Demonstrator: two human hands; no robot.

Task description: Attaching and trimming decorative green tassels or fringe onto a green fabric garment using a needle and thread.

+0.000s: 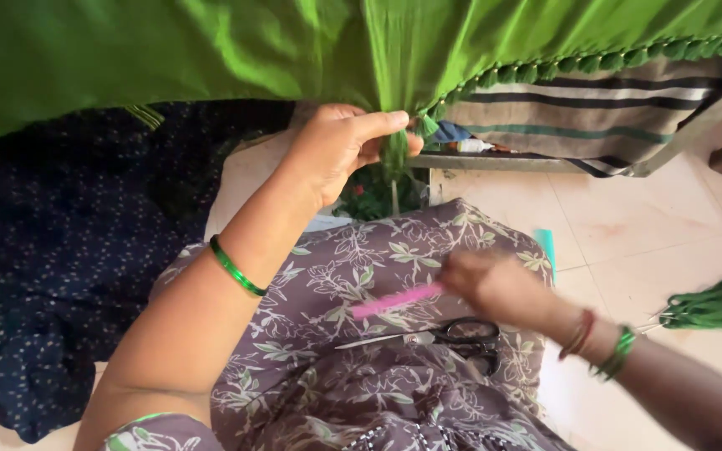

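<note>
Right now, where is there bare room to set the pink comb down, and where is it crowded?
Bare floor tile lies open between the striped cloth and the green thread bundle. The lap is crowded: scissors lie there and the right hand holds the pink comb over it. The left hand pinches the green fabric.

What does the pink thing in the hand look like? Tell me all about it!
The pink comb is a thin, flat, straight strip, and it looks like plastic. The right hand pinches one end, and the rest points left and slightly down over the flowered lap cloth. It sits just above the black-handled scissors. It is blurred, so its teeth cannot be made out.
</note>
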